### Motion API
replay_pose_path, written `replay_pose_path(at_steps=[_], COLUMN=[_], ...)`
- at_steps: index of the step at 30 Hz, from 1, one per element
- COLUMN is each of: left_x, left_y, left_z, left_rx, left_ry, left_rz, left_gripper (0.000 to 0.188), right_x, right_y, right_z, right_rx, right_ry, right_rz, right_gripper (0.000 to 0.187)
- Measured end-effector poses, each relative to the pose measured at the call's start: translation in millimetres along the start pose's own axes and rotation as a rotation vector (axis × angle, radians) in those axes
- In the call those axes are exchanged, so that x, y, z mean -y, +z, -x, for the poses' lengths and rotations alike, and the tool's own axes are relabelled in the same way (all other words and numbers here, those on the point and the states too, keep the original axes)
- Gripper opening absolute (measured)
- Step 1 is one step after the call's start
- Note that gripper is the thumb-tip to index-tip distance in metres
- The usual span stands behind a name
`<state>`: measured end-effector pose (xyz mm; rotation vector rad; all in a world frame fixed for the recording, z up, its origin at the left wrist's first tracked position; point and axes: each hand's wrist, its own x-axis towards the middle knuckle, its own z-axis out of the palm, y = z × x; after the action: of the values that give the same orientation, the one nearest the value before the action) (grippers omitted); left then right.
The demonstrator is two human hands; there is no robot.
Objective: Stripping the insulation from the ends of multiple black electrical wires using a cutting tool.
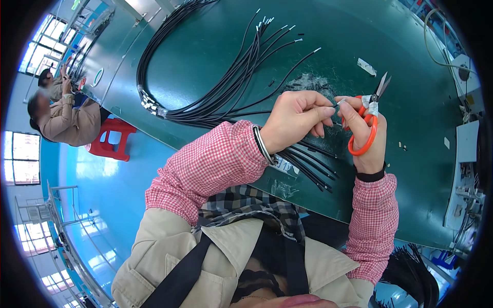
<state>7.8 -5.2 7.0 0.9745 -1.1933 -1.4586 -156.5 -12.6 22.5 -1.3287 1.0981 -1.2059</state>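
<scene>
My left hand is closed in a pinch, its fingertips close to those of my right hand. Whatever thin piece is between them is too small to make out. Scissors with orange handles and white wrapping are held in my right hand, blades apart and pointing up and away from me. My right thumb and forefinger are also pinched together. Black cables pass beneath my left hand and wrist, with pale tips at their far ends. More black cable ends stick out on the near side of my left wrist.
Fibre scraps lie beyond my hands on the green table. A crumpled white scrap is near the scissors. White equipment lines the right edge. A red stool and seated people are at left; black cables hang lower right.
</scene>
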Motion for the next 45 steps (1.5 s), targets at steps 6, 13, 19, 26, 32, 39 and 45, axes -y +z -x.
replay_pose_path(at_steps=[6, 13, 19, 26, 32, 39, 45], left_x=[1.1, -0.3, -5.2, -11.5, -9.3, -8.0, -2.9], left_y=[-1.6, -1.7, 1.7, 12.3, 4.3, 15.1, 18.2], left_z=[0.1, 0.4, 3.4, -6.0, -12.9, -2.5, 2.1], left_rx=[0.036, 0.037, 0.047, -0.074, -0.017, -0.265, -0.326], left_ry=[-0.024, -0.016, 0.091, 0.567, 0.571, 0.795, 0.8], left_rz=[0.05, 0.078, -0.014, -0.459, -0.383, -0.735, -0.681], left_gripper=[0.01, 0.01, 0.01, 0.012, 0.01, 0.009, 0.013], right_x=[-0.6, -3.5, -12.7, -9.1, -7.4, -13.3, -13.3], right_y=[1.1, 3.3, 1.7, 1.5, 2.5, 3.1, 5.6], right_z=[1.3, 1.0, -0.3, 6.3, 6.8, 5.9, 8.7], right_rx=[0.024, 0.041, 0.127, 0.106, 0.109, 0.124, 0.086], right_ry=[0.005, 0.029, 0.173, 0.212, 0.246, 0.254, 0.25], right_rz=[-0.046, -0.124, -0.549, -0.596, -0.58, -0.636, -0.632], right_gripper=[0.019, 0.02, 0.02, 0.016, 0.012, 0.013, 0.013])
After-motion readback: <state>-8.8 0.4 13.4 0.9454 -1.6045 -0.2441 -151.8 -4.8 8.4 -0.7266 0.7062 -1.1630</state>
